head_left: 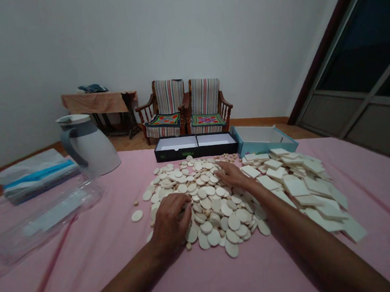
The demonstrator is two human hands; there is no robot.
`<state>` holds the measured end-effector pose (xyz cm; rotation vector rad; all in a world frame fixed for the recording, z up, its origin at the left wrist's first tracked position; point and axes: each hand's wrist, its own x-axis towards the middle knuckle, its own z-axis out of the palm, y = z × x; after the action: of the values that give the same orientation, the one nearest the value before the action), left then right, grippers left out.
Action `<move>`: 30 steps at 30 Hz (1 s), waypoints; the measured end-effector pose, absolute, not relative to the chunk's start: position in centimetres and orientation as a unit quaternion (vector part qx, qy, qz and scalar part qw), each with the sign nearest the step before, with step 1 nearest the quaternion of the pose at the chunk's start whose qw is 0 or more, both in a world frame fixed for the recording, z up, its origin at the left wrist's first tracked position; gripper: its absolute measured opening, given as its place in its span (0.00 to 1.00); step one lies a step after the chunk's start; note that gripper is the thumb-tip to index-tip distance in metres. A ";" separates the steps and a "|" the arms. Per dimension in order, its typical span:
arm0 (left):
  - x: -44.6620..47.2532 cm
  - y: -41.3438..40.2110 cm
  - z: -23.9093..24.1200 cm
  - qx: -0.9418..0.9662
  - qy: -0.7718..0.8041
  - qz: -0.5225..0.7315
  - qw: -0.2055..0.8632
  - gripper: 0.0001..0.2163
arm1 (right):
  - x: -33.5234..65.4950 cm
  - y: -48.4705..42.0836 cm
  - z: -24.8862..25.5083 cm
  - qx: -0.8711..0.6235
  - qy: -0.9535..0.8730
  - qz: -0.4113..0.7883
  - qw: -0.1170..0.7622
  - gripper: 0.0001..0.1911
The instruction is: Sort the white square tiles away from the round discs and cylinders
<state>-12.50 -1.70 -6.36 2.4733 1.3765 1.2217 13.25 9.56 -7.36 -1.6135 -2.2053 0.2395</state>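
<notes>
A broad heap of round pale wooden discs (216,211) is spread over the pink cloth in front of me, with small wooden beads among them. My left hand (171,219) rests at the heap's near left side, fingers curled and thumb drawn in; whatever lies within them is hidden. Over the far right part of the heap, my right hand (231,174) reaches in with fingers stretched out and apart, touching discs. Close to my right forearm lies a pile of square pale wooden tiles (296,185). One loose disc (137,216) sits apart at the left.
Behind the heap stand a black two-compartment box (195,151) and an open light-blue box (268,147). To the left are a white-and-grey jug (97,148), a blue-and-white packet (40,179) and a clear plastic tray (47,223). Two wooden chairs (183,104) stand beyond the table.
</notes>
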 end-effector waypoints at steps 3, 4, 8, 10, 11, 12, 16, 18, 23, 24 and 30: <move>-12.6 -1.5 -6.4 0.801 0.455 0.386 0.041 0.06 | 12.2 8.2 -7.3 -0.550 -0.810 0.120 0.164 0.25; -12.6 -1.4 -6.4 0.801 0.456 0.386 0.043 0.07 | 12.0 7.6 -7.2 -0.546 -0.814 0.124 0.157 0.24; -12.6 -1.3 -6.5 0.799 0.457 0.388 0.042 0.07 | 12.5 5.2 -6.7 -0.523 -0.828 0.130 0.152 0.22; -12.7 -1.2 -6.5 0.795 0.461 0.392 0.039 0.07 | 13.0 4.1 -6.6 -0.499 -0.842 0.137 0.153 0.21; -12.8 -1.0 -6.5 0.792 0.463 0.395 0.035 0.06 | 13.3 3.6 -6.5 -0.486 -0.848 0.142 0.156 0.21; -12.9 -0.9 -6.5 0.788 0.466 0.401 0.031 0.06 | 13.6 3.2 -6.6 -0.474 -0.853 0.146 0.161 0.21; -14.0 0.1 -6.3 0.765 0.491 0.417 0.024 0.08 | 15.0 1.2 -7.1 -0.474 -0.843 0.116 0.225 0.22; -14.8 1.1 -6.1 0.756 0.508 0.412 0.028 0.09 | 15.6 0.2 -7.6 -0.496 -0.822 0.091 0.266 0.21; -16.5 5.7 -5.1 0.761 0.575 0.299 0.029 0.15 | 16.2 -2.0 -9.4 -0.512 -0.790 0.082 0.326 0.19; -16.7 6.9 -4.9 0.763 0.593 0.254 0.034 0.18 | 16.1 -2.2 -9.8 -0.509 -0.787 0.083 0.339 0.19; -16.0 12.3 -3.6 0.777 0.609 0.115 0.107 0.26 | 15.7 -2.3 -11.1 -0.476 -0.786 0.068 0.388 0.16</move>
<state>-15.97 12.27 -3.63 2.2891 1.7941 0.3390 15.69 -2.29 -11.06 -1.2108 -2.0005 0.1725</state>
